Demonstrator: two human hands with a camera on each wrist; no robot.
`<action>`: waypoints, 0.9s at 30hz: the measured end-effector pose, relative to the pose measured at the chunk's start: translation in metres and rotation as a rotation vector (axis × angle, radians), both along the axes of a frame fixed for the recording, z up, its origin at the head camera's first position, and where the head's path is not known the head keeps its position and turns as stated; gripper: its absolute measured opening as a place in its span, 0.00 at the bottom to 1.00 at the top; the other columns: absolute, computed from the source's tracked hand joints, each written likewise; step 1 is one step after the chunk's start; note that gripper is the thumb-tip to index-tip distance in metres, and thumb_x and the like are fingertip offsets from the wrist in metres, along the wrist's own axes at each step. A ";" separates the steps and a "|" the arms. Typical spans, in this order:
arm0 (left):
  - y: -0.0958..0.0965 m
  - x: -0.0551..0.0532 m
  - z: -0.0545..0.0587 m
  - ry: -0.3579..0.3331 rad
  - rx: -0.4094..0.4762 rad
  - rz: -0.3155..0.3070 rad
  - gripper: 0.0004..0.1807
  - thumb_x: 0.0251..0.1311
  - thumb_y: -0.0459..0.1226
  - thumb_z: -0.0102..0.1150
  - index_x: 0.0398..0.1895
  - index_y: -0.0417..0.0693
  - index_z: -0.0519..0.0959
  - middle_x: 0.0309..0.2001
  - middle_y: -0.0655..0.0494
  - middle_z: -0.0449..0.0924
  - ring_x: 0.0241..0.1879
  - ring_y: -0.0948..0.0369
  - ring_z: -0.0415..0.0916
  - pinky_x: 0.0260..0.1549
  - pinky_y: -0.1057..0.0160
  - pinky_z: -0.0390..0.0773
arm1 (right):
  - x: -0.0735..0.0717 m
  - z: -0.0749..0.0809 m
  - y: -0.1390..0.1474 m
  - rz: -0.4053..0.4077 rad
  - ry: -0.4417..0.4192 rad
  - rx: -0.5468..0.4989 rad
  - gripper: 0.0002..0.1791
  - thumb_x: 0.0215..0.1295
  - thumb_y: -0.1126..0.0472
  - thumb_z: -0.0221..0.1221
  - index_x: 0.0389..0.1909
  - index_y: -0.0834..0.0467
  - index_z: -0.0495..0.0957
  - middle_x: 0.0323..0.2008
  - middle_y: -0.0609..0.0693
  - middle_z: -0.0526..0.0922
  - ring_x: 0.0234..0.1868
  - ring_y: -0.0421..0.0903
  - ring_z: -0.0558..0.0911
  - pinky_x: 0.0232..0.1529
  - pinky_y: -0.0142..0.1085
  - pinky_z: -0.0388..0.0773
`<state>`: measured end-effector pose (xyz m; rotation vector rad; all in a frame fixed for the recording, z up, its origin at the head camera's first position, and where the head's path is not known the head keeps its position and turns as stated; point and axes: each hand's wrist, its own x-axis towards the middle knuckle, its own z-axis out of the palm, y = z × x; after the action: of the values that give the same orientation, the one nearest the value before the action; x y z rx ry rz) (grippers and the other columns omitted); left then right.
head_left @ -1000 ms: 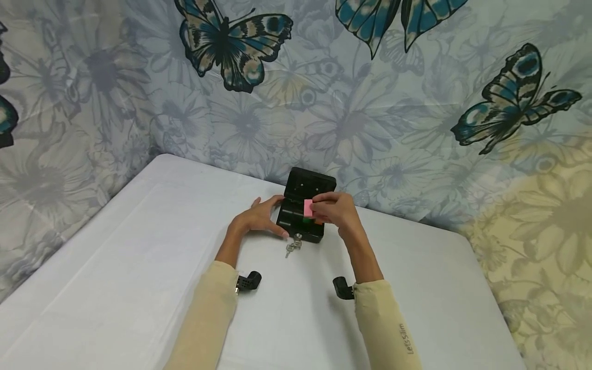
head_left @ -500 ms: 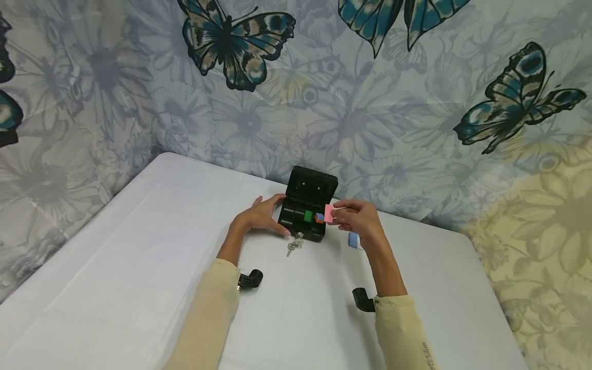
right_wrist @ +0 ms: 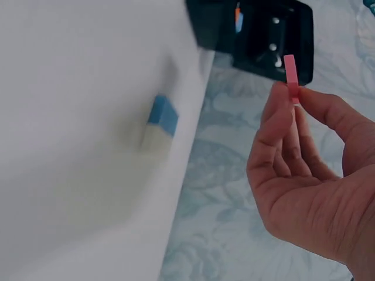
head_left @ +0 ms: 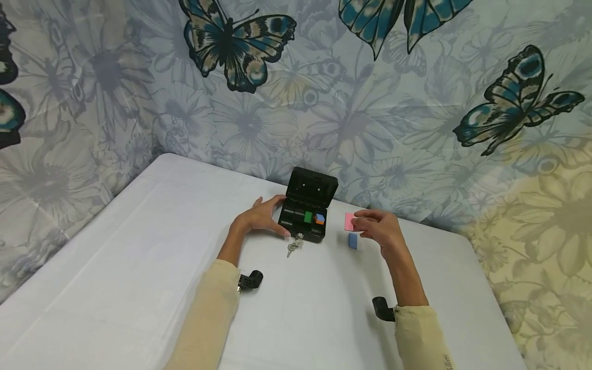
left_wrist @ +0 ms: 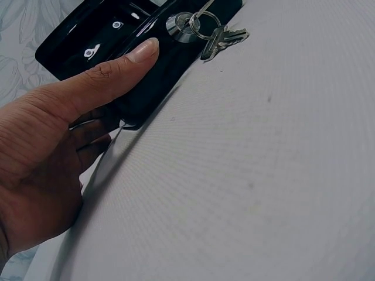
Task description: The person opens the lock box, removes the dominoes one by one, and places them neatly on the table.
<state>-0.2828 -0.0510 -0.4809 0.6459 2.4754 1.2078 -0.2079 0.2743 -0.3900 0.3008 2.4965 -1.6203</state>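
An open black cash box stands near the table's far edge, its lid tipped back. My left hand grips its left end, the thumb along the front wall near the lock and the other fingers behind. My right hand pinches a small flat pink block between thumb and fingertips, to the right of the box. In the right wrist view the pink block shows edge-on. Just below it in the head view lies a blue block with a white end. A green block and an orange-and-blue piece lie inside the box.
Keys hang on a ring from the box's front lock. A white cloth covers the table. Behind rises a patterned wall hanging with butterflies, close to the far edge.
My right hand has carried the pink block out of the box and off to the right, uncovering the pieces inside. The blue block has come into view. My left hand stays on the box.
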 end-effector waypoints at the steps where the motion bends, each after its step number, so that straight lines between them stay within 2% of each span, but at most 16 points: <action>1: 0.000 0.000 0.000 0.001 0.001 -0.002 0.64 0.47 0.49 0.83 0.84 0.46 0.53 0.84 0.45 0.55 0.85 0.48 0.49 0.84 0.40 0.28 | 0.000 0.000 0.003 0.000 -0.003 0.003 0.26 0.70 0.58 0.67 0.63 0.68 0.78 0.31 0.32 0.89 0.33 0.31 0.88 0.42 0.27 0.86; 10: -0.001 0.001 0.001 0.008 0.001 -0.014 0.64 0.47 0.48 0.82 0.84 0.45 0.53 0.83 0.45 0.56 0.84 0.49 0.51 0.84 0.41 0.27 | 0.002 -0.006 0.029 -0.014 -0.020 0.050 0.26 0.69 0.58 0.67 0.62 0.70 0.78 0.29 0.32 0.88 0.32 0.31 0.88 0.40 0.27 0.86; 19: 0.000 -0.001 0.000 0.023 -0.022 -0.011 0.63 0.47 0.49 0.82 0.84 0.46 0.53 0.83 0.45 0.57 0.84 0.50 0.51 0.85 0.42 0.28 | 0.007 -0.018 0.053 -0.072 -0.094 0.128 0.28 0.70 0.59 0.67 0.63 0.73 0.76 0.29 0.36 0.87 0.31 0.31 0.87 0.37 0.24 0.86; 27: 0.001 -0.001 -0.001 0.028 -0.023 -0.011 0.63 0.47 0.49 0.82 0.83 0.46 0.54 0.83 0.46 0.57 0.84 0.50 0.52 0.85 0.41 0.28 | 0.006 -0.032 0.065 -0.109 -0.166 0.123 0.27 0.69 0.63 0.66 0.63 0.76 0.75 0.27 0.38 0.87 0.28 0.32 0.86 0.33 0.26 0.85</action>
<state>-0.2838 -0.0503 -0.4821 0.6743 2.5011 1.1728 -0.2016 0.3392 -0.4217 0.5712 2.4952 -1.4164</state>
